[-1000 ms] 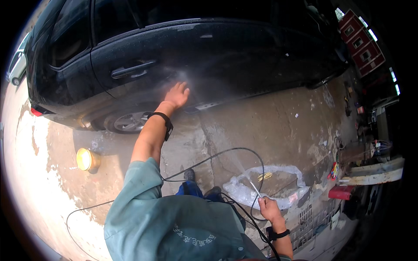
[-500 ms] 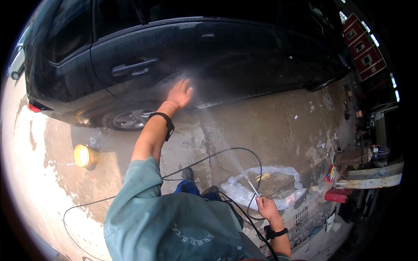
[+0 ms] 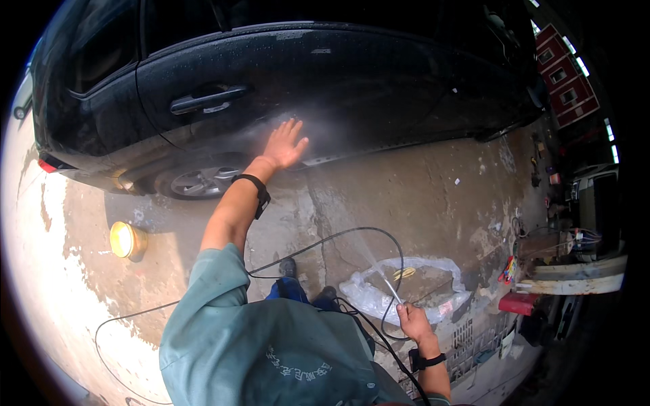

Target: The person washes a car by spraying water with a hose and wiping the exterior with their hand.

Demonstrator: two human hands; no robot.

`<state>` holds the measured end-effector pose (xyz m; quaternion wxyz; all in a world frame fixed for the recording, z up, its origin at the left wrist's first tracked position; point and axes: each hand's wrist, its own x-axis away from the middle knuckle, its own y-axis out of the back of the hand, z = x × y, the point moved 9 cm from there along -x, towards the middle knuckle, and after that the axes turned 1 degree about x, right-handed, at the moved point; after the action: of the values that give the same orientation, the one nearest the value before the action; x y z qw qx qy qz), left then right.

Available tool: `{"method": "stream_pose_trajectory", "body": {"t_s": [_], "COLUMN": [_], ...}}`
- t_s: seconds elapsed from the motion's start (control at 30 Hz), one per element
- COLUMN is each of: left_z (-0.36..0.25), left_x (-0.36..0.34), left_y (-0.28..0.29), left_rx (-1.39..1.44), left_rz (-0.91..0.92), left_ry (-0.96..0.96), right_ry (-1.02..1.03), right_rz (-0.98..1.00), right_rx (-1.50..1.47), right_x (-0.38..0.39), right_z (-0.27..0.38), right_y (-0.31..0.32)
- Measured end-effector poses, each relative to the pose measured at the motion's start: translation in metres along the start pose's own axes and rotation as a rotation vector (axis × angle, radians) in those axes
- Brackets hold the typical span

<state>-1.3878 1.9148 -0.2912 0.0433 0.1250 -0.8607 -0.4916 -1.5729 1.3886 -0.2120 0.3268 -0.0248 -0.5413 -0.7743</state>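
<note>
My right hand is wrapped round a thin metal spray wand, low on the right. From the wand's tip a fan of water mist goes up and left toward the lower side of a dark, wet car. Beside the car, just above the sill, my left hand is held out with its fingers spread and nothing in it. Mist drifts around that hand; whether it touches the door panel I cannot tell. Below and left of it is the car's rear wheel. The wand's handle is mostly hidden by my right hand.
A black hose loops across the wet concrete near my feet. Clear plastic sheeting lies by the wand. A yellow bucket stands at left. Along the right are a red box, long metal parts and a floor grate.
My left hand has shifted slightly right and its fingers have spread wider. The wand keeps spraying from nearly the same place. The view has moved a little.
</note>
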Motion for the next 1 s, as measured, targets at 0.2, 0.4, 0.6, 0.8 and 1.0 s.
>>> {"method": "stream_pose_trajectory", "body": {"t_s": [0.2,0.4,0.6,0.8,1.0], "left_z": [0.003,0.016,0.019,0.011,0.002], "left_x": [0.001,-0.001,0.001,0.0,0.0], "left_y": [-0.004,-0.013,-0.009,-0.006,-0.007], "left_rx": [0.031,0.186,0.168,0.165,0.184], "left_rz": [0.042,0.093,0.101,0.087,0.073], "left_ry": [0.033,0.125,0.158,0.132,0.118], "right_ry": [-0.019,0.02,-0.222,-0.161,-0.156], "right_rz": [0.008,-0.012,0.13,0.064,0.056], "right_rx": [-0.027,-0.034,0.022,-0.011,-0.003], "right_x": [-0.003,-0.007,-0.016,-0.02,-0.02], "right_z": [0.0,-0.003,0.005,0.012,0.007], "right_y": [-0.002,-0.006,-0.003,0.003,0.002]}}
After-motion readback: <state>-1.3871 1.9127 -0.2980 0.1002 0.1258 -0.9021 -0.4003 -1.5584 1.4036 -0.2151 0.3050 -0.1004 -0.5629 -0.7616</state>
